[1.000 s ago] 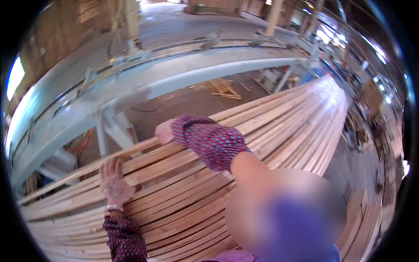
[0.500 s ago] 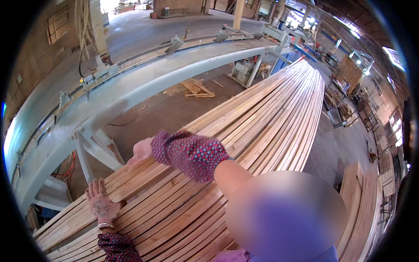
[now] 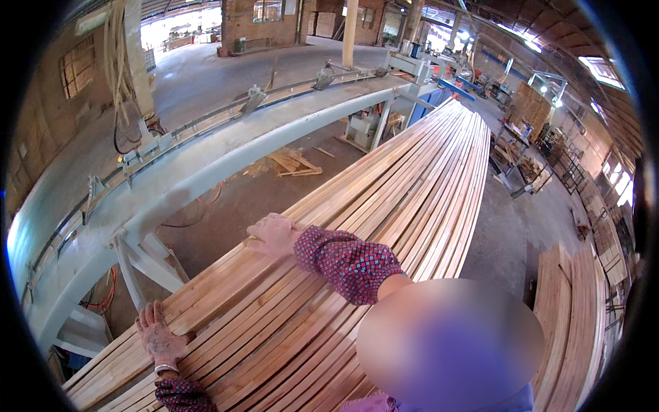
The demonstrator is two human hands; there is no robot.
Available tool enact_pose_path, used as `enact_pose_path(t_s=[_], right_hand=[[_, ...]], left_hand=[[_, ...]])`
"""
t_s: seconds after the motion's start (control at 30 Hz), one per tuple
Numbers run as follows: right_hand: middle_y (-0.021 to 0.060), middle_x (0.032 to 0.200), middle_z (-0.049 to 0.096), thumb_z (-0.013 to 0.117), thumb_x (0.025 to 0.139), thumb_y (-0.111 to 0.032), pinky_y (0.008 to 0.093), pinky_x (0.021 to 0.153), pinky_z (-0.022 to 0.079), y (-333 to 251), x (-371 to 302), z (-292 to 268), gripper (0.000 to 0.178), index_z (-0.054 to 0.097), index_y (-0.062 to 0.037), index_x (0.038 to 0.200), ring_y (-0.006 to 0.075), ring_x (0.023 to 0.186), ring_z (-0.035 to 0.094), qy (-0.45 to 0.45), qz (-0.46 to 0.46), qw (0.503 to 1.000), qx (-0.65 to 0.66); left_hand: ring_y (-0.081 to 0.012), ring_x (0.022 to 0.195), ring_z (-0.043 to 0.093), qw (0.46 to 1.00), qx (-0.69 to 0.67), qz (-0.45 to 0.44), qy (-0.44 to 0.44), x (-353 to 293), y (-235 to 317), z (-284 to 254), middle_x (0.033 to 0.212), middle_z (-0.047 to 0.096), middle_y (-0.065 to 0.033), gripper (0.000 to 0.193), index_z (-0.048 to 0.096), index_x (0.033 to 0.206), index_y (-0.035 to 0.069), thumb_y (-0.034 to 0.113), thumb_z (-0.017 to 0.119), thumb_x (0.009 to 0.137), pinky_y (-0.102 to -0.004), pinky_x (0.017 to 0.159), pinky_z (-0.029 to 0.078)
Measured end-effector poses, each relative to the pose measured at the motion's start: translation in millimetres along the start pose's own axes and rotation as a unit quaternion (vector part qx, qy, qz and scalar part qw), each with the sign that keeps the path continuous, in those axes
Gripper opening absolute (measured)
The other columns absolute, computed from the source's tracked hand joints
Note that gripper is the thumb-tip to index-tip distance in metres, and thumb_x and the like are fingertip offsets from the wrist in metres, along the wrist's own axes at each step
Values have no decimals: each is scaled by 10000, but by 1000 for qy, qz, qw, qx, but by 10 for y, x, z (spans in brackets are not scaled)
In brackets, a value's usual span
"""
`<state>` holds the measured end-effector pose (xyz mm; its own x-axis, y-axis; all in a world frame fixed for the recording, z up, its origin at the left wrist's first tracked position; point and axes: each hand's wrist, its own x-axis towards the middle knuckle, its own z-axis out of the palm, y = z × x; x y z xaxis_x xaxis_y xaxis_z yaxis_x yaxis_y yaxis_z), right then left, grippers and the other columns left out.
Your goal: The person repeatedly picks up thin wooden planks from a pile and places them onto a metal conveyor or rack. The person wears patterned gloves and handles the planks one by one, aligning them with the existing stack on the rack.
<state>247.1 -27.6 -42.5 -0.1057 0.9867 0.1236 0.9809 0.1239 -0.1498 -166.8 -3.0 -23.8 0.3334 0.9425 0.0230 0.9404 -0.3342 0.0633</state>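
Long pale wooden strips (image 3: pixel 384 206) lie side by side in a wide layer, running from near me to the far right. My left hand (image 3: pixel 161 336), in a thin soiled glove, lies on the strips at the near left with its fingers spread. Farther along the same left edge, my right hand (image 3: pixel 271 235) reaches across the layer, its fingers bent over the outermost strip. The undersides of those fingers are hidden. Both arms wear dark red checked sleeves (image 3: pixel 350 264). A blurred patch covers part of the right arm.
A long pale grey machine frame (image 3: pixel 206 165) with metal clamps (image 3: pixel 254 100) curves along the left. Scrap wood (image 3: pixel 295 163) lies on the floor between it and the strips. More boards (image 3: pixel 566 316) are stacked at the right. A yellowish post (image 3: pixel 350 34) stands at the back.
My right hand has moved away from my left hand, farther along the outer edge of the strips. My left hand stays on the strips. The whole view has shifted slightly.
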Motion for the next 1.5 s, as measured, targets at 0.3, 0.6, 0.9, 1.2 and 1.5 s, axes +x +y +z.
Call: enact_pose_path(t_s=[0.3,0.6,0.9,1.2,1.5], right_hand=[[166,1071,735,472,1021,-552,481,1010,462,-38,-39,-75,539,710,-79,1127,349,1098,673,0,12,1000,16],[160,1108,744,427,1022,-605,460,1041,444,10,-14,-27,607,731,-88,1112,337,1124,675,0,14,1000,17],[151,1112,746,422,1024,-611,457,1014,453,11,15,12,602,730,-104,1122,333,1117,680,-10,22,1000,3],[153,1100,746,410,1029,-605,465,1000,459,22,-15,14,604,727,-100,1117,334,1104,684,3,12,1000,-1],[162,1097,747,431,1018,-586,465,1033,449,-11,-1,-58,591,729,-89,1129,335,1111,683,-20,20,1000,13]], left_hand=[[-326,1457,369,998,12,22,54,61,-194,270,1486,486,-110,1144,447,1502,95,435,907,512,-522,1264,221],[-321,1478,345,998,28,24,56,120,-293,416,1517,464,-116,1165,420,1521,90,443,907,524,-509,1270,211],[-318,1474,352,998,27,28,55,121,-326,444,1527,461,-109,1159,419,1524,87,426,902,526,-503,1281,201],[-322,1467,364,996,34,41,74,121,-321,466,1528,473,-110,1139,453,1497,81,431,906,513,-500,1275,222],[-345,1464,368,998,16,22,56,95,-257,364,1513,477,-141,1184,441,1505,55,434,933,497,-504,1263,243]])
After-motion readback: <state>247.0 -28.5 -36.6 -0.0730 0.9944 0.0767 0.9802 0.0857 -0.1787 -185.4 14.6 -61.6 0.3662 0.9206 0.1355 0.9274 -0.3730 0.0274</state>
